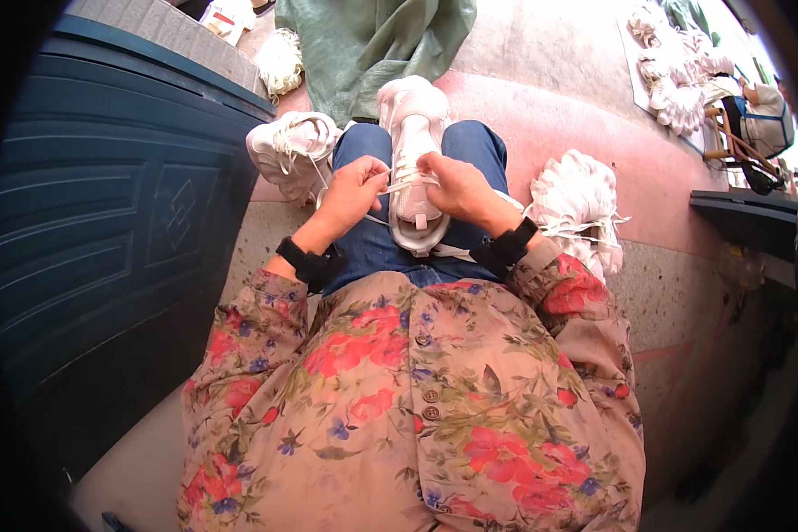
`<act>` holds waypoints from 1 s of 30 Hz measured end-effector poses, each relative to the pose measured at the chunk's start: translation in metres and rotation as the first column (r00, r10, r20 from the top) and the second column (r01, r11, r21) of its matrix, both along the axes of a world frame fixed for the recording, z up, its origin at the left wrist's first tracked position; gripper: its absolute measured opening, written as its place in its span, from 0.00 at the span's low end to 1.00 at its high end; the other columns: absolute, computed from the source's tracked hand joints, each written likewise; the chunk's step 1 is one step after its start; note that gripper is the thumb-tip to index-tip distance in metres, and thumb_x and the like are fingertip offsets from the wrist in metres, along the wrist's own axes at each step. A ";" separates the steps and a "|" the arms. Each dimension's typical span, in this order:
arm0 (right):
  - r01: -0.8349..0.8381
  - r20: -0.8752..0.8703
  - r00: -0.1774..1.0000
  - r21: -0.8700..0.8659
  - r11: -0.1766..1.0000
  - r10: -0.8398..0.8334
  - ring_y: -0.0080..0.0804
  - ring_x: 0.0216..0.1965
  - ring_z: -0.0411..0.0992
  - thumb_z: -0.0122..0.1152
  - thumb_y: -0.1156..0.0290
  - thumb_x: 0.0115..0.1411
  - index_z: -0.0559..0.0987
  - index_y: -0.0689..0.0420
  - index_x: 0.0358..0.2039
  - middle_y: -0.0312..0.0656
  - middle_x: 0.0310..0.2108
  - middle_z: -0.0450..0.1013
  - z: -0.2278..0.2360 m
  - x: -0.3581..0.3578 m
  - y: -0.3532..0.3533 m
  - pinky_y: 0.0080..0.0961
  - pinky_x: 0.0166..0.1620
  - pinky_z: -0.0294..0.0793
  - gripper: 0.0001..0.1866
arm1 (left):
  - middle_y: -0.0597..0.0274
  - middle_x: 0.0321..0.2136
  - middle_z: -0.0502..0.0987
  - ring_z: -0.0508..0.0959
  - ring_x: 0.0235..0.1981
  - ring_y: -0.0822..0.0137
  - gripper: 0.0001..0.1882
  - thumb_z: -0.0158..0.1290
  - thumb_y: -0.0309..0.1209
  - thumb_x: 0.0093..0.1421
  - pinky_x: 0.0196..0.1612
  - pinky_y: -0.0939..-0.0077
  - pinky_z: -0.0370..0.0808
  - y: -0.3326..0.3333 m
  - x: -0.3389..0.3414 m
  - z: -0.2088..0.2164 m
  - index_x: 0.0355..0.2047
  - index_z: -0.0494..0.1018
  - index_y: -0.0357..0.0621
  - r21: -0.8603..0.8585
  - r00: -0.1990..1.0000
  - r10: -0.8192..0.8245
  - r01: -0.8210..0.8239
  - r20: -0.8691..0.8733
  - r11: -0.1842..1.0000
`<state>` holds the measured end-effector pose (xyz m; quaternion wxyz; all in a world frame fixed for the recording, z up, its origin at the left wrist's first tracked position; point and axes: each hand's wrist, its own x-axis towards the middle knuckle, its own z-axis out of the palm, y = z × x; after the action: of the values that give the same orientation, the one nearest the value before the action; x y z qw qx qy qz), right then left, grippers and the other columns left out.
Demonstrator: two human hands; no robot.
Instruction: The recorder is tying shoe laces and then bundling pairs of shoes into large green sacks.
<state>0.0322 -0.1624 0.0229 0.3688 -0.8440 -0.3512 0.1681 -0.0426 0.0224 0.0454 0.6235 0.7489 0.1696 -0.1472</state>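
Both forearms reached forward over the lap, wrists angled inward; the left hand pinched a strand of the white lace, and the right hand gripped the lace opposite. The white shoe sat between the knees, its heel near the lap's waist edge, long axis running straight outward, toe pointing away. Pink floor stretched beyond the right knee; another shoe crowded the left.
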 end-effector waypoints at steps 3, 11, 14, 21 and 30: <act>-0.087 0.031 0.995 -0.150 0.985 0.093 0.50 0.31 0.70 0.51 0.74 0.45 0.68 0.56 0.37 0.51 0.28 0.71 0.014 0.002 -0.003 0.39 0.33 0.68 0.15 | 0.67 0.19 0.70 0.67 0.17 0.79 0.07 0.45 0.28 0.56 0.20 0.86 0.65 0.000 -0.009 -0.009 0.32 0.67 0.37 0.088 1.000 0.027 -0.027 0.001 0.996; -0.193 -0.043 0.980 0.003 0.981 0.193 0.44 0.31 0.71 0.52 0.76 0.41 0.69 0.57 0.36 0.49 0.27 0.71 -0.004 0.020 -0.005 0.32 0.35 0.69 0.17 | 0.66 0.22 0.73 0.69 0.22 0.79 0.11 0.49 0.31 0.53 0.25 0.83 0.67 -0.016 -0.009 -0.013 0.33 0.70 0.35 0.297 0.985 -0.100 0.054 0.141 0.953; 0.002 -0.419 0.903 0.238 0.971 0.100 0.26 0.32 0.69 0.54 0.76 0.44 0.69 0.63 0.37 0.39 0.27 0.70 -0.009 0.031 -0.001 0.20 0.37 0.68 0.16 | 0.58 0.22 0.75 0.74 0.23 0.73 0.12 0.50 0.32 0.51 0.28 0.79 0.69 -0.023 0.000 -0.018 0.34 0.73 0.39 0.366 0.977 -0.184 0.133 0.108 0.921; 0.450 -0.364 0.863 0.236 0.861 -0.351 0.23 0.26 0.67 0.56 0.70 0.47 0.71 0.61 0.39 0.39 0.31 0.69 0.010 0.068 0.009 0.18 0.20 0.67 0.18 | 0.50 0.23 0.74 0.75 0.27 0.54 0.13 0.48 0.31 0.47 0.30 0.66 0.71 -0.044 0.014 -0.015 0.34 0.74 0.52 0.654 0.933 -0.345 0.201 0.098 0.729; 0.552 0.207 0.813 0.028 0.833 -0.545 0.36 0.31 0.70 0.56 0.68 0.44 0.66 0.63 0.46 0.49 0.34 0.70 0.004 0.063 -0.021 0.27 0.33 0.69 0.27 | 0.54 0.23 0.74 0.75 0.26 0.54 0.07 0.47 0.27 0.45 0.29 0.61 0.71 -0.053 0.026 -0.023 0.28 0.71 0.48 0.792 0.854 -0.518 0.280 0.054 0.542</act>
<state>0.0956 -0.1831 0.0265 0.3491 -0.9281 -0.1264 -0.0277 -0.0161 -0.0307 0.0227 0.2165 0.9704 -0.0524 -0.0934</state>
